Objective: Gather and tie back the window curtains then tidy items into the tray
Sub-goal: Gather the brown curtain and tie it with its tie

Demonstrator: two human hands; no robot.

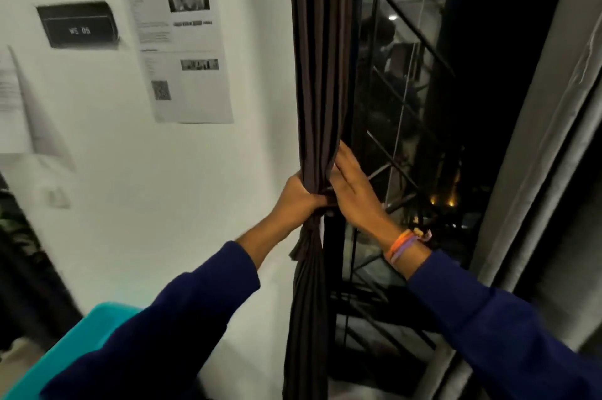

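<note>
A person in dark blue sleeves is standing at a night-dark window, working on a dark brown curtain [321, 80] that is hanging straight down, its long axis vertical, bunched into a narrow column against the window's left edge. The left hand [298, 201] is gripping the bundle from the wall side, fingers curled round the pinched waist. The right hand [353, 191], wearing orange and lilac wristbands [404, 245], is pressing against the bundle from the window side with fingers nearly straight, holding nothing. Just below the left hand, a short tie end [301, 245] is dangling, so the tie-back looks nearly finished. To the right, the window grille [413, 51] is standing close behind the hands; to the left, the white wall [195, 188] is carrying taped paper notices [182, 47]. A teal tray [81, 344] is sitting at lower left, nearer the left arm.
</note>
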